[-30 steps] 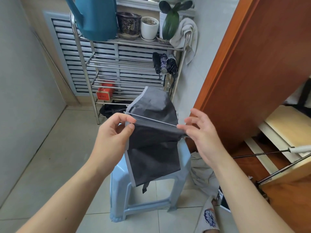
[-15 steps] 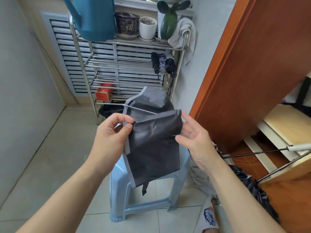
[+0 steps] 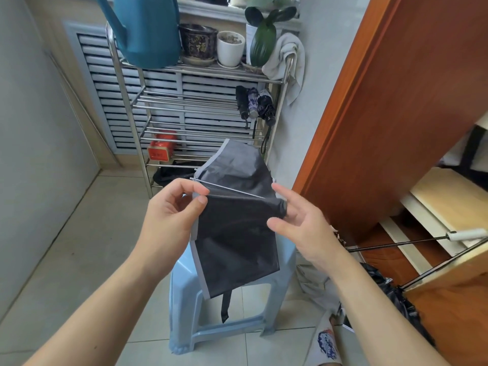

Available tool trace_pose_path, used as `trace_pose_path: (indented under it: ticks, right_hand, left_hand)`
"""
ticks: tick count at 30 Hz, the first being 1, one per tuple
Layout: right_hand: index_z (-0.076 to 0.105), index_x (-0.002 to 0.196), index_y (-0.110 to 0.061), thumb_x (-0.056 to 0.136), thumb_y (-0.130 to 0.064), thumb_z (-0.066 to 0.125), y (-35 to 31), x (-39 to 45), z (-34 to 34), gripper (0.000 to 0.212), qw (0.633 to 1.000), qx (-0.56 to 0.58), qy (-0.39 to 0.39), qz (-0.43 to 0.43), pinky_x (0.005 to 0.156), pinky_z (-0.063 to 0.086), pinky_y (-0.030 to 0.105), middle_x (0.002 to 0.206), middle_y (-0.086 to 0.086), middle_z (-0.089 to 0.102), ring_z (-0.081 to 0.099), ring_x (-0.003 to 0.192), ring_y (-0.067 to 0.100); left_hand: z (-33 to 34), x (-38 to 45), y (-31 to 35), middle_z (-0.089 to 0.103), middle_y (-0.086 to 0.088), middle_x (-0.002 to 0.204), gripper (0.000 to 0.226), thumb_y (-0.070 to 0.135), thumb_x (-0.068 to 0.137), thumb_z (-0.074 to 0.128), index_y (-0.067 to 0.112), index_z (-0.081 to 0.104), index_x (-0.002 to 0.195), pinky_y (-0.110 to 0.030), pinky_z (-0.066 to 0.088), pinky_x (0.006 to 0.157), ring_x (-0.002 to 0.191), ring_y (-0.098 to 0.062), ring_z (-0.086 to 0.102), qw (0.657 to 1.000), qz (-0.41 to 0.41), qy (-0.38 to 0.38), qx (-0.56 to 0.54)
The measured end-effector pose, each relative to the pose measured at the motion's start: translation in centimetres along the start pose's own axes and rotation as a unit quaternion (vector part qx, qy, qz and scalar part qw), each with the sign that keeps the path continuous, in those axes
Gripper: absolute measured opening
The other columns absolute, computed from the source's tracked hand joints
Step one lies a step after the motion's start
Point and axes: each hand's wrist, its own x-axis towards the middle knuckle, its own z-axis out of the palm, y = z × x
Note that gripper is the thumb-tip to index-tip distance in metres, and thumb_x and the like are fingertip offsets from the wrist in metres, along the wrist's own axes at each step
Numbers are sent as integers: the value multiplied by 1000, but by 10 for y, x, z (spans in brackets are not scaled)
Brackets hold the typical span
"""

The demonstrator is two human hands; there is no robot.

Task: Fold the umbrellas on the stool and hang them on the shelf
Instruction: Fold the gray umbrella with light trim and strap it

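The left hand (image 3: 171, 215) is pinching the umbrella (image 3: 237, 228) at the pale-edged corner of a dark canopy panel, thumb and forefinger closing on the fabric and on the tip of a thin metal rib (image 3: 227, 188). From that pinch the rib is running rightward and slightly down to the right hand (image 3: 301, 223), so the long axis of the held fold is lying almost level between the two hands. The right hand is curling its thumb and fingers loosely round the bunched fabric at the far end of the rib; how tight that hold is cannot be told. Below the pinch the panel is hanging slack in front of the stool (image 3: 232, 320), with a dark strap (image 3: 226, 305) dangling under it, while another flap is standing up above the rib. The shelf (image 3: 200, 101), where three folded umbrellas are already hanging at the right end, is standing beyond and above the grip. The left hand seems nearer the loose edge, so the next pleat probably calls for gathering fabric toward the right.
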Motion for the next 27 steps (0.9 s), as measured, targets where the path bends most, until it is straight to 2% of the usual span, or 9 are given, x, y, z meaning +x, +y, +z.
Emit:
trace_pose_path:
  ticks: [2, 4, 5, 9, 12, 16, 19, 24, 27]
  right_hand:
    - [55, 138, -34, 89, 2, 74, 4, 0, 1, 63, 998, -6, 59, -19, 107, 50, 35, 121, -1, 74, 68, 115, 14]
    - [59, 130, -30, 86, 6, 74, 5, 2, 1, 59, 989, 21, 147, -27, 104, 53, 39, 108, 12, 72, 71, 104, 22]
    - [61, 128, -27, 86, 7, 74, 6, 4, 1, 56, 986, 22, 161, -26, 102, 54, 41, 103, 18, 70, 70, 101, 27]
    - [66, 125, -20, 85, 8, 75, 11, 8, 5, 50, 988, 11, 152, -21, 96, 57, 40, 82, 5, 72, 71, 86, 20]
    - [72, 118, -20, 84, 8, 76, 10, 10, 5, 44, 987, 7, 160, -33, 91, 57, 38, 73, 3, 64, 65, 79, 20]
    - [75, 114, -17, 86, 9, 72, 8, 9, 0, 39, 986, 16, 160, -42, 92, 58, 34, 78, 11, 63, 65, 82, 22]
    - [74, 115, -18, 88, 9, 70, 5, 6, -3, 38, 986, 20, 159, -46, 93, 57, 29, 78, 6, 70, 69, 84, 17]
    - [60, 129, -34, 87, 6, 73, 4, 2, 3, 59, 996, 4, 87, -31, 98, 53, 22, 100, 2, 78, 72, 103, 15]
    - [59, 127, -36, 83, 8, 76, 9, 5, 8, 65, 994, -3, 103, -36, 96, 53, 26, 96, -1, 77, 72, 98, 14]
  left_hand:
    - [2, -1, 0, 55, -16, 85, 5, 19, 90, 68, 22, 70, 88, -43, 39, 79, 81, -25, 47, 1000, 7, -5, 10]
    - [2, -2, -1, 55, -16, 85, 16, 10, 95, 69, 23, 71, 86, -43, 39, 79, 81, -25, 47, 1000, 11, -1, 19]
    - [2, -1, -1, 57, -13, 86, 23, 5, 97, 68, 24, 71, 85, -42, 40, 79, 81, -24, 47, 1000, 11, 4, 23]
    - [1, 1, -3, 61, -6, 88, 30, 1, 98, 65, 25, 71, 82, -41, 41, 81, 83, -23, 50, 1000, 5, 18, 19]
    - [2, 1, -3, 63, -3, 88, 31, 0, 98, 64, 25, 72, 82, -41, 43, 83, 84, -22, 52, 1000, 5, 20, 16]
    - [0, 1, -2, 65, 1, 87, 33, -1, 98, 64, 26, 71, 80, -39, 46, 85, 84, -17, 56, 1000, 14, 14, 14]
    - [0, 1, -1, 64, -1, 87, 32, -1, 98, 64, 24, 71, 81, -40, 46, 84, 83, -19, 55, 1000, 20, 4, 9]
    - [4, -1, 4, 62, 4, 83, 38, -2, 97, 64, 29, 71, 78, -24, 43, 76, 79, -13, 52, 1000, 22, -9, 12]
    - [5, -2, 4, 62, 2, 83, 37, -2, 97, 64, 29, 72, 78, -25, 42, 75, 79, -14, 51, 1000, 23, -7, 15]
